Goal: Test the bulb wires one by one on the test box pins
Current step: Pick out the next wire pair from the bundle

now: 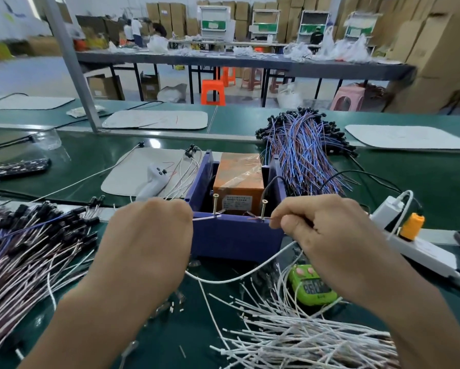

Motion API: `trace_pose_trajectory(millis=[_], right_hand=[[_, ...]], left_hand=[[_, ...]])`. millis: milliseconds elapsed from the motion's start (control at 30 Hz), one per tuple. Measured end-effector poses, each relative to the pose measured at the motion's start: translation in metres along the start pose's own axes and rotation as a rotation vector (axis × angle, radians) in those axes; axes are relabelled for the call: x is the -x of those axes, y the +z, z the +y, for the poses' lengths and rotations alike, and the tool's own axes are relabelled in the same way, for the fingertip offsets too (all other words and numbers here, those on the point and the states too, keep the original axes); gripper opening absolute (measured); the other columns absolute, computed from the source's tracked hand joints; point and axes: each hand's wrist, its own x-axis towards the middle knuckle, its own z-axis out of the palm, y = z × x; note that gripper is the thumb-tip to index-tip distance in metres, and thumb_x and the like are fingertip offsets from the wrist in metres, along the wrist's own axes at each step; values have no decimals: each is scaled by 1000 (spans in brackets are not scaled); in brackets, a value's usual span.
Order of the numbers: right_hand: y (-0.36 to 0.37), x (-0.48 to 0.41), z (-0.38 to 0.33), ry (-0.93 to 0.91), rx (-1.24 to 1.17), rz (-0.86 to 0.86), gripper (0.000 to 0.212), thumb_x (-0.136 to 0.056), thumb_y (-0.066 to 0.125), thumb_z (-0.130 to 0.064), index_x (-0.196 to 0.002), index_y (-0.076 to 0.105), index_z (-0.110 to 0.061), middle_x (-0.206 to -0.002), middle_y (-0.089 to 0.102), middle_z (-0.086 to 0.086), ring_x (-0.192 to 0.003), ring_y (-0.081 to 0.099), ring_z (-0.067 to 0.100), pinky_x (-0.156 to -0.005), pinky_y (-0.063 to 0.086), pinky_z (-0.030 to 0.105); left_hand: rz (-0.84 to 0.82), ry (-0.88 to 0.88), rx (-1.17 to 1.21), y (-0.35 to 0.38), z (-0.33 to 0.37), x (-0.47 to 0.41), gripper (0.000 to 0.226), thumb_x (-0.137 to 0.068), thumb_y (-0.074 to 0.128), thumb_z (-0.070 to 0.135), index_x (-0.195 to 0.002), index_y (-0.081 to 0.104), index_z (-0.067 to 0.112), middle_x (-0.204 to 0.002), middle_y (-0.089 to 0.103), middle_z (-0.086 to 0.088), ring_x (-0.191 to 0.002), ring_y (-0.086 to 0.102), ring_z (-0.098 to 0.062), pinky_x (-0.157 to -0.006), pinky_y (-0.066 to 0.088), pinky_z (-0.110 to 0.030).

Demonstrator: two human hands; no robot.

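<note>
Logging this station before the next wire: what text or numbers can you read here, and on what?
Green timer: display digits, too blurred to read.
Orange block inside the test box: white label, print too small.
Far cartons: labels too small.
Nothing legible.

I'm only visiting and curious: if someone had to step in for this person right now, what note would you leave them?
Left hand: grips one wire end, held against the left pin of the blue test box.
Right hand: pinches a wire end at the right pin.
The white wire loops in front of the box between the hands.
Done: both ends are at the pins; no result shows.
Left: wire piles lie at left, front right and behind the box; which are already tested cannot be told.
</note>
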Motion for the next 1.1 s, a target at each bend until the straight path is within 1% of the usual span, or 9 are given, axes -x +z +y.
trace_pose_trajectory(millis=[100, 167, 267, 433, 500, 667, 867, 1000, 1100], right_hand=[[2, 0, -2, -27, -108, 80, 16, -95, 61, -21, -81, 58, -28, -56, 58, -4, -50, 44, 10, -52, 36, 18], [4, 0, -2, -45, -127, 101, 16, -94, 62, -22, -80, 56, -27, -55, 56, -1, -46, 41, 12, -50, 36, 19], [8, -1, 0, -35, -140, 85, 14, -93, 63, -25, -81, 58, -27, -55, 57, -4, -48, 43, 11, -52, 38, 21], [16, -5, 4, -32, -145, 25, 16, -95, 63, -23, -81, 58, -27, -56, 56, -7, -49, 45, 8, -51, 38, 17], [17, -5, 5, -29, -143, 25, 15, -96, 63, -23, -82, 58, -27, -59, 58, -6, -49, 45, 7, -51, 38, 17], [19, -8, 9, -1, -144, 23, 14, -96, 64, -26, -83, 60, -26, -58, 56, -8, -50, 44, 6, -51, 36, 14], [21, -9, 14, 9, -165, 37, 12, -97, 64, -27, -86, 60, -28, -59, 57, -4, -48, 42, 8, -51, 37, 20], [22, -10, 17, 9, -176, 74, 13, -97, 65, -29, -85, 60, -30, -58, 59, 0, -45, 41, 9, -50, 38, 24], [24, -10, 18, 10, -168, 86, 16, -96, 66, -29, -82, 60, -30, -59, 59, -2, -46, 42, 8, -51, 38, 20]], left_hand=[[0, -17, 135, -1, -8, -9, 18, -94, 67, 35, -76, 69, 32, -63, 60, 6, -58, 55, -12, -53, 40, -27], [-23, -12, 301, 2, -12, -11, 13, -93, 68, 41, -85, 78, 38, -71, 68, 10, -63, 61, -10, -59, 47, -26], [-20, -9, 443, 7, -15, -14, 10, -90, 73, 38, -84, 81, 37, -64, 66, 17, -60, 59, 0, -55, 41, -15], [3, -29, 515, 16, -21, -21, 10, -86, 77, 38, -77, 81, 37, -56, 60, 20, -55, 59, 1, -49, 33, -8], [-1, -33, 530, 18, -24, -22, 12, -84, 76, 37, -73, 79, 36, -54, 61, 18, -62, 61, 5, -44, 33, -9], [-29, -59, 546, 22, -27, -23, 17, -83, 73, 37, -67, 76, 35, -62, 59, 37, -64, 60, 10, -41, 33, -9], [-28, -71, 556, 21, -26, -23, 21, -82, 74, 37, -61, 73, 36, -57, 62, 30, -58, 61, 4, -44, 38, -18], [-15, -78, 559, 20, -25, -23, 22, -83, 75, 38, -61, 74, 36, -57, 62, 29, -57, 61, 4, -42, 36, -14], [-20, -77, 578, 20, -24, -22, 23, -83, 74, 36, -60, 73, 35, -56, 62, 29, -52, 61, 3, -40, 36, -12]])
